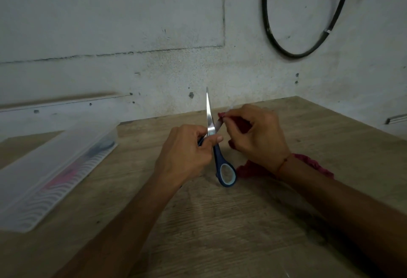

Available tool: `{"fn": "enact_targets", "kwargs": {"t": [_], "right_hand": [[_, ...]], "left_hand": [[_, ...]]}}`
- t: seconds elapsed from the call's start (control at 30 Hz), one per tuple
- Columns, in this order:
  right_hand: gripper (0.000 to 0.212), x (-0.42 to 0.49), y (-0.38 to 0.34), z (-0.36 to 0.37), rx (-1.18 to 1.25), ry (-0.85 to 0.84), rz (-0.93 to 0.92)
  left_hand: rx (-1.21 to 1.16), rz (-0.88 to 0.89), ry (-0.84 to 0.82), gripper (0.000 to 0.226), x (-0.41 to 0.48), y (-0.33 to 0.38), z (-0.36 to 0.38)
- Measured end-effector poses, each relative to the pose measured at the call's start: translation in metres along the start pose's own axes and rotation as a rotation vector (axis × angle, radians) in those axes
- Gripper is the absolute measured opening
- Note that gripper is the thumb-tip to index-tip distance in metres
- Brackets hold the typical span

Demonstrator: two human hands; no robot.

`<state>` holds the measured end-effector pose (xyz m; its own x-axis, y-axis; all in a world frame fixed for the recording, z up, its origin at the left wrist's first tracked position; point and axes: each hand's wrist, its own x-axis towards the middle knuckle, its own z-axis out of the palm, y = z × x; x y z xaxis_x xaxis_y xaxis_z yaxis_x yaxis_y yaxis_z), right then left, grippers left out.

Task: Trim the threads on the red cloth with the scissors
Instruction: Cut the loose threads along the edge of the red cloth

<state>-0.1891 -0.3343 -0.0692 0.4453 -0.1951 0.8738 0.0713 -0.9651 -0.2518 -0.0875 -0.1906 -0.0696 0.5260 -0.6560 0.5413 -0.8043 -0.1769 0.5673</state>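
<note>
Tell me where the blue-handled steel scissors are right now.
In the head view the blue-handled steel scissors are near centre, held in the left hand, blades up beside the red cloth in the right hand.

Two bare forearms reach in from the lower edge, with no sleeves in view on either. The left hand (187, 148) wears no ring, watch or band that can be seen, and its wrist is plain. The right hand (257, 137) has a thin reddish-orange thread bracelet (283, 163) tied round the wrist, well back from the fingers (226, 121), crossing the wrist as a single fine line with a small knot or bead on it. The thumbnail on the left hand is short and unpainted. Motion blur softens both hands, so finer detail on the fingers cannot be told.
</note>
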Motion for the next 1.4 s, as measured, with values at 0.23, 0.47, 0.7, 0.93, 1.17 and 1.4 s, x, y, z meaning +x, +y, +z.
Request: {"fn": "enact_targets", "kwargs": {"t": [0.23, 0.47, 0.7, 0.93, 1.17, 1.4], "right_hand": [[0.015, -0.007, -0.004, 0.002, 0.018, -0.033, -0.043], [0.015, 0.000, 0.008, -0.002, -0.022, 0.031, 0.012], [0.014, 0.009, 0.015, -0.004, -0.056, 0.110, 0.060], [0.015, 0.003, 0.007, 0.002, -0.021, -0.013, 0.022], [0.014, 0.019, 0.051, -0.035, 0.903, 0.128, 1.143], [0.010, 0.016, 0.053, -0.043, 1.408, -0.299, 0.916]], "left_hand": [[0.000, -0.001, 0.010, 0.040, -0.001, -0.001, 0.000], [0.002, 0.003, -0.009, 0.039, -0.001, 0.001, 0.002], [0.002, 0.011, -0.024, 0.033, -0.002, 0.003, 0.000], [-0.004, -0.007, -0.002, 0.032, -0.001, -0.001, -0.001], [-0.072, -0.034, -0.001, 0.028, 0.000, 0.000, 0.004], [-0.077, -0.059, 0.003, 0.029, 0.001, -0.007, 0.005]]}}
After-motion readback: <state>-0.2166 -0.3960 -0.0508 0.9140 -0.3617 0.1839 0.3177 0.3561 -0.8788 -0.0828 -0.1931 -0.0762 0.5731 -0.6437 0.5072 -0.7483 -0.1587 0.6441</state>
